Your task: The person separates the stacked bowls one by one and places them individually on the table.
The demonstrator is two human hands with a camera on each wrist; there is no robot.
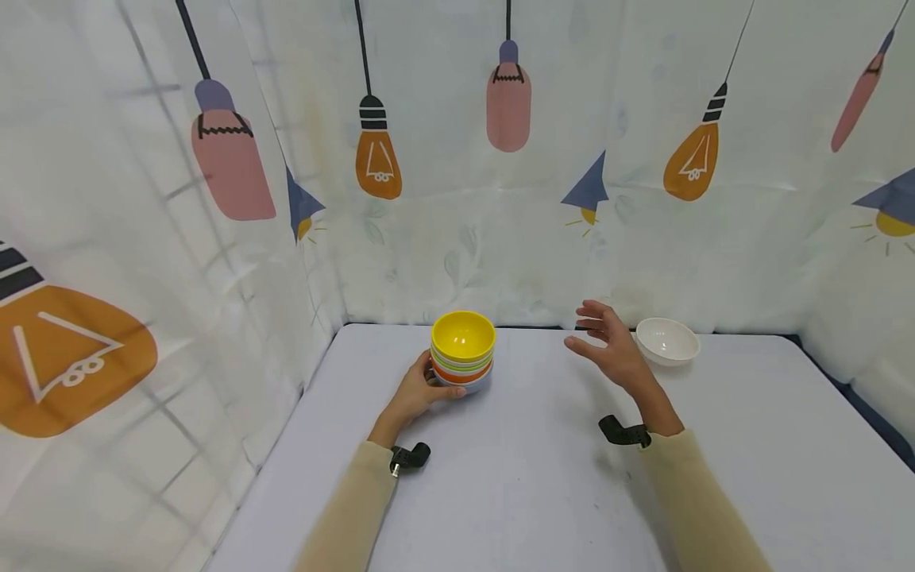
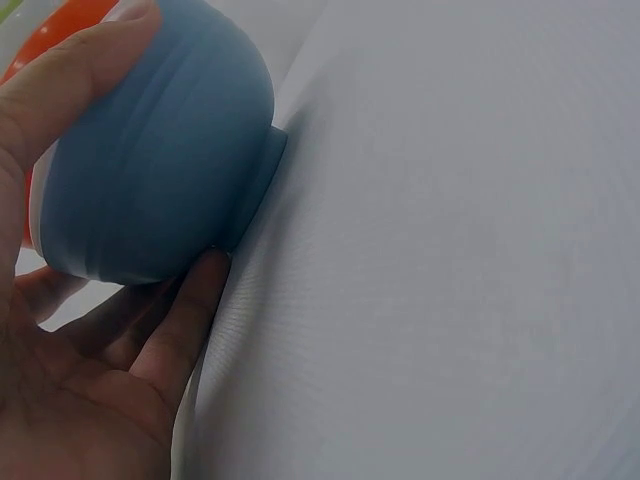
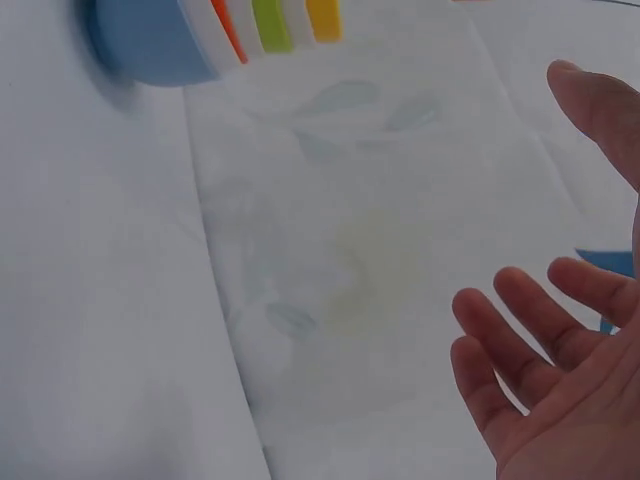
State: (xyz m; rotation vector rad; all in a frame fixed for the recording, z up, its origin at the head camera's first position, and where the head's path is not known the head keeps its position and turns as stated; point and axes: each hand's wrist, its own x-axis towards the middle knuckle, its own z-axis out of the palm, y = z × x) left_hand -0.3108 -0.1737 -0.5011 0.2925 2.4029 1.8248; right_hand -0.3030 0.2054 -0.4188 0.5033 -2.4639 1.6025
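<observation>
A stack of nested bowls stands at the back left of the table, with a yellow bowl [image 1: 465,338] on top. Green, white and orange rims show beneath it, and a light blue bowl [image 2: 165,150] is lowest. My left hand [image 1: 417,396] holds the stack from the left, its thumb along the blue bowl's near side and its fingers around the far side. To the right, my right hand [image 1: 613,353] hovers over the table with fingers spread and nothing in it. A white bowl [image 1: 668,342] sits just beyond that hand, to its right.
The white table [image 1: 529,477] ends at a printed curtain [image 1: 443,238] along the back, with more curtain on the left and right sides. Each wrist wears a black camera mount [image 1: 624,431].
</observation>
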